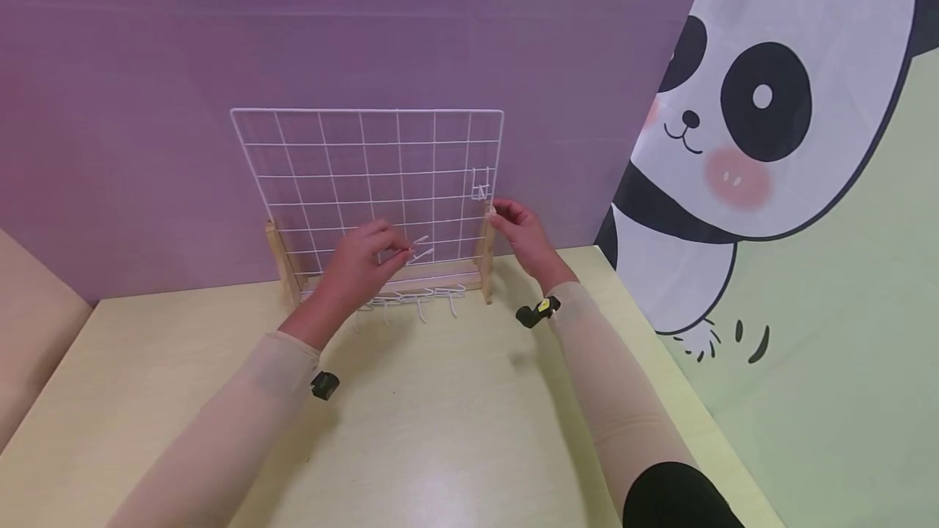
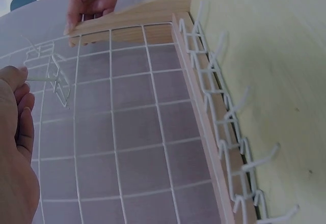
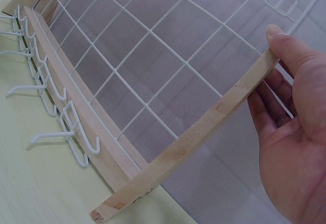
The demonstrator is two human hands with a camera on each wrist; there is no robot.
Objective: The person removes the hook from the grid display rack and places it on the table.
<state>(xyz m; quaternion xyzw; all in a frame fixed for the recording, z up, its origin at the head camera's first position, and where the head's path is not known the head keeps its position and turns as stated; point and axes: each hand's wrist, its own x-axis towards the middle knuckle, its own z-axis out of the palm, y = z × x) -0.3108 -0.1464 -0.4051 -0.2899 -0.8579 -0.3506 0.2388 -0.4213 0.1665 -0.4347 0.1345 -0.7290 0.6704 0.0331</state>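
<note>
My left hand (image 1: 364, 257) pinches the stem of a white wire hook (image 1: 421, 253) in front of the grid. In the left wrist view the prongs of this hook (image 2: 62, 84) stand out beyond the fingertips, apart from the hand. My right hand (image 1: 522, 233) grips the upper end of the right wooden post (image 3: 188, 141), thumb on top and fingers behind. The post belongs to a stand that holds a white wire grid panel (image 1: 399, 173) upright and leaning back. Another white hook (image 1: 480, 184) hangs on the grid near its right edge.
Several white hooks (image 1: 420, 297) lie in a row along the stand's wooden crossbar (image 3: 104, 160), stems pointing towards me. A left wooden post (image 1: 282, 261) supports the grid's other side. The pale table (image 1: 440, 414) meets a purple backdrop (image 1: 147, 145); a panda picture (image 1: 778, 186) is at right.
</note>
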